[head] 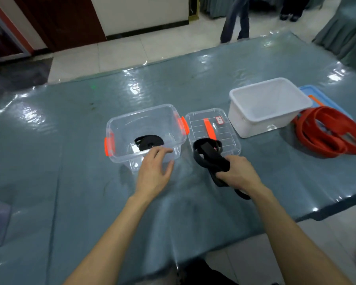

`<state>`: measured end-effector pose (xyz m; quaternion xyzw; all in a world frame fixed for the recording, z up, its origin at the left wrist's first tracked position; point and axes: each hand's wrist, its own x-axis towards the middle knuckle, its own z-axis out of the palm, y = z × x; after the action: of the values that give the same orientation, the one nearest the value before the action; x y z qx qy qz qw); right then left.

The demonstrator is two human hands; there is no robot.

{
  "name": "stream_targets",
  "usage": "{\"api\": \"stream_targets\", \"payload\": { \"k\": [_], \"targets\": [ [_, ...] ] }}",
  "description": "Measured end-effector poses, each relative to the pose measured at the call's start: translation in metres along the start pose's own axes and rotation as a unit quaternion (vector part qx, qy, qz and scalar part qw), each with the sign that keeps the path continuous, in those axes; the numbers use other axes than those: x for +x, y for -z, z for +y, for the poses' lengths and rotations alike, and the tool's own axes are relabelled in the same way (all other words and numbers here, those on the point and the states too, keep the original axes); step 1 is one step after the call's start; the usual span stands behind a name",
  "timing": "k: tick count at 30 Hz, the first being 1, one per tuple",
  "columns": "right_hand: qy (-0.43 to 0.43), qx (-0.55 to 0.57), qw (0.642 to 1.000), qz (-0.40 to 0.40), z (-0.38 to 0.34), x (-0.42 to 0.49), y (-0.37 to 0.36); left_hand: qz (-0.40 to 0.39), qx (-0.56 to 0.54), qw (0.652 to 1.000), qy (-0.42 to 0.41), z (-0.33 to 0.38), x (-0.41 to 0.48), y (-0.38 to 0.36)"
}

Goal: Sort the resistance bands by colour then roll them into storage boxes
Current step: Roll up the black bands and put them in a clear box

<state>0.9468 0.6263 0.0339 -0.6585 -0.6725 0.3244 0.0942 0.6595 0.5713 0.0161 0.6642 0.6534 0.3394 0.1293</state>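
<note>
Black resistance band (211,159) is being gripped by the right hand (237,173), fingers curled; the left hand (155,169), fingers loosely spread, is hovering at, possibly touching, the clear box (122,130).

Likely a function hall: pale tiled floor (119,58), long tables (343,36) draped in grey-green cloth

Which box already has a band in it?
The clear box with orange latches, in front of the left hand: a rolled black band lies inside. The white box to its right looks empty.
</note>
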Motion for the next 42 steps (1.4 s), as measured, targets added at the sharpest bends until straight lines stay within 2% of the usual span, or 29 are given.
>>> {"api": "stream_targets", "payload": {
  "k": [1,2,3,4,5,6,7,8,11,13,17,21,23,25,27,28,30,32,33,35,37,38,40,42],
  "targets": [
    [0.017,-0.001,1.0,-0.017,-0.011,-0.01,0.004,-0.015,-0.067,0.995,0.078,0.005,-0.01,0.003],
    [0.031,0.002,0.999,-0.035,-0.023,-0.02,0.008,-0.045,-0.153,0.969,0.188,0.011,-0.019,0.007],
    [0.045,0.004,0.997,-0.055,-0.038,-0.028,0.009,-0.083,-0.253,0.914,0.307,0.015,-0.026,0.013],
    [0.06,0.003,0.995,-0.078,-0.052,-0.036,0.009,-0.115,-0.35,0.84,0.399,0.015,-0.034,0.019],
    [0.077,-0.003,0.992,-0.105,-0.068,-0.044,0.007,-0.133,-0.438,0.768,0.448,0.014,-0.043,0.026],
    [0.099,-0.011,0.986,-0.133,-0.082,-0.051,0.003,-0.135,-0.51,0.715,0.459,0.012,-0.053,0.034],
    [0.128,-0.02,0.979,-0.159,-0.096,-0.057,-0.003,-0.124,-0.562,0.685,0.447,0.009,-0.062,0.043],
    [0.157,-0.03,0.97,-0.181,-0.109,-0.063,-0.011,-0.098,-0.591,0.675,0.43,0.006,-0.07,0.052],
    [0.222,-0.046,0.948,-0.224,-0.143,-0.08,-0.037,0.017,-0.582,0.705,0.406,-0.005,-0.091,0.081],
    [0.254,-0.03,0.941,-0.221,-0.161,-0.086,-0.053,0.087,-0.562,0.721,0.397,-0.014,-0.102,0.104],
    [0.262,0.047,0.936,-0.231,-0.186,-0.087,-0.08,0.14,-0.554,0.746,0.34,-0.022,-0.116,0.152],
    [0.293,0.057,0.941,-0.159,-0.201,-0.08,-0.107,0.149,-0.532,0.782,0.29,-0.02,-0.127,0.178],
    [0.293,0.054,0.948,-0.114,-0.202,-0.071,-0.113,0.166,-0.526,0.784,0.285,-0.022,-0.132,0.184],
    [0.266,0.087,0.958,-0.066,-0.196,-0.061,-0.106,0.219,-0.506,0.78,0.297,-0.032,-0.136,0.187],
    [0.234,0.162,0.958,-0.032,-0.183,-0.051,-0.09,0.282,-0.388,0.805,0.348,-0.052,-0.141,0.188],
    [0.217,0.194,0.956,-0.027,-0.174,-0.046,-0.08,0.279,-0.269,0.833,0.395,-0.066,-0.145,0.187],
    [0.207,0.2,0.957,-0.04,-0.157,-0.037,-0.061,0.189,-0.044,0.859,0.474,-0.082,-0.156,0.178],
    [0.203,0.181,0.957,-0.1,-0.141,-0.032,-0.045,0.116,0.049,0.876,0.466,-0.074,-0.158,0.156],
    [0.202,0.184,0.953,-0.13,-0.133,-0.032,-0.038,0.078,0.071,0.9,0.423,-0.064,-0.154,0.14],
    [0.206,0.207,0.945,-0.148,-0.12,-0.033,-0.021,-0.021,0.048,0.947,0.316,-0.039,-0.141,0.102],
    [0.215,0.243,0.936,-0.135,-0.11,-0.032,-0.001,-0.109,0.038,0.961,0.251,-0.018,-0.125,0.064],
    [0.219,0.263,0.93,-0.133,-0.105,-0.031,0.012,-0.126,0.049,0.961,0.241,-0.01,-0.118,0.046],
    [0.221,0.313,0.914,-0.13,-0.095,-0.029,0.039,-0.108,0.065,0.96,0.249,0.005,-0.103,0.019],
    [0.218,0.357,0.901,-0.116,-0.083,-0.025,0.068,-0.055,0.057,0.967,0.241,0.018,-0.088,0.001]
  ]
}}
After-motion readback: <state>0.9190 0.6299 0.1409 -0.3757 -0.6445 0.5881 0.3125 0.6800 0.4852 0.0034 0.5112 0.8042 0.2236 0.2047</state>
